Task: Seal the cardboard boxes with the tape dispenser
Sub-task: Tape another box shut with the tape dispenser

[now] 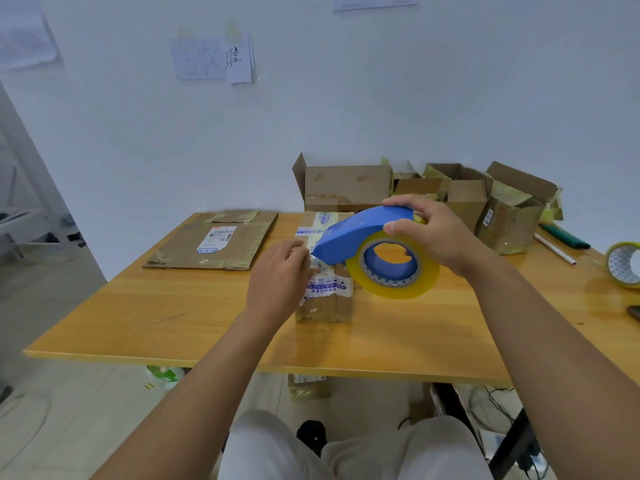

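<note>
Blue plastic covers the curved top of the hand-held tape dispenser point(363, 233), and a fat roll of yellowish clear tape point(393, 266) sits on its blue hub beneath. The right hand point(436, 233) grips the dispenser from above, fingers curled over the far side of the blue cover and the thumb pressed on the near edge of the roll. It is held in the air just above the desk, its pointed nose aimed left over a small brown cardboard box point(325, 271).

That narrow box lies lengthwise on the light wooden desk point(173, 306), its top crossed by white printed tape with blue lettering and glossy clear tape. The left hand point(277, 271) is at the box's left side just below the dispenser's nose, fingers bent as if pinching the tape end, though what they hold is not clear.

A flattened brown cardboard box with a white shipping label point(214, 240) lies well to the left. Along the wall stands a row of open brown cardboard boxes point(433, 192) with taped flaps. A second roll of tape point(623, 265) rests at the desk's right edge, near a white pen point(554, 249) and a dark green object point(564, 235).
</note>
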The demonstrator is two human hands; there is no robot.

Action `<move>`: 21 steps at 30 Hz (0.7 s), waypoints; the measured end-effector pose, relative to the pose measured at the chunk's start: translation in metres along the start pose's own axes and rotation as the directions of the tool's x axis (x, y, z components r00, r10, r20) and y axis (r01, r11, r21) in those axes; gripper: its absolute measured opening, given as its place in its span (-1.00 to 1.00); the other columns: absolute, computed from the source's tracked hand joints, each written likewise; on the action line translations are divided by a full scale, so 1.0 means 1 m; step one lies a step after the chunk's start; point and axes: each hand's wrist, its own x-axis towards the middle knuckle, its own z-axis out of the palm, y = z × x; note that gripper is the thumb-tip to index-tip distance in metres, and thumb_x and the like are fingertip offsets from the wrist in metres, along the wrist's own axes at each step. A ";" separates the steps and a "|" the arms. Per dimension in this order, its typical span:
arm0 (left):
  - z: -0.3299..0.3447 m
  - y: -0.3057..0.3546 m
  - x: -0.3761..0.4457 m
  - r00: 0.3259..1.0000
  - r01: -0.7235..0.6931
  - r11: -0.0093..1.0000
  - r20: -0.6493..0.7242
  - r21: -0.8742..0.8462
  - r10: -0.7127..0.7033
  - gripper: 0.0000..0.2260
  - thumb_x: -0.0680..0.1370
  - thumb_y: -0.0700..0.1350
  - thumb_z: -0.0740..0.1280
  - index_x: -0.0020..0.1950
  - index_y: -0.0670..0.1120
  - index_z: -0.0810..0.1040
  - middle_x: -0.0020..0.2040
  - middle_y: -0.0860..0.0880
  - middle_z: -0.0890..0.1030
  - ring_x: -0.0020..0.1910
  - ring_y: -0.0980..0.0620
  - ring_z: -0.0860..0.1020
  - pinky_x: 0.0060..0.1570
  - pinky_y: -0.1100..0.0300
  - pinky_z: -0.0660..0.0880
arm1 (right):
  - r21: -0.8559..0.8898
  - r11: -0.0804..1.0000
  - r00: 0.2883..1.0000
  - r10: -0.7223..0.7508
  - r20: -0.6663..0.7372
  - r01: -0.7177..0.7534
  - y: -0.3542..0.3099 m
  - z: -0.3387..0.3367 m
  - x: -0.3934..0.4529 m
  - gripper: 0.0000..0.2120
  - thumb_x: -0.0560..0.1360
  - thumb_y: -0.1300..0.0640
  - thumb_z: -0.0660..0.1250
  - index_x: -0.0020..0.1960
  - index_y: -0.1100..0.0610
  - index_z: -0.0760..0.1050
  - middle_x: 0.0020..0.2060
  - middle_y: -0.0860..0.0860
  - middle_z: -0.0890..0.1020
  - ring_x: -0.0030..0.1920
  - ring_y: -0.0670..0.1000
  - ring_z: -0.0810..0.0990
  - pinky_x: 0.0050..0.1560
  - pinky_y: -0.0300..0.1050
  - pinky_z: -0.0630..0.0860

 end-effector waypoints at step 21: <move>0.005 -0.011 -0.006 0.993 -0.119 0.992 0.010 -0.042 0.119 -0.85 0.53 -0.09 0.40 0.06 -0.12 0.61 0.13 -0.06 0.64 -0.01 -0.05 0.60 -0.25 0.13 0.53 | 0.054 0.997 0.998 0.043 0.046 -0.046 0.003 -0.006 -0.003 -0.55 0.36 -0.16 0.40 0.24 -0.18 0.54 0.19 -0.22 0.54 0.17 -0.17 0.53 0.10 -0.24 0.45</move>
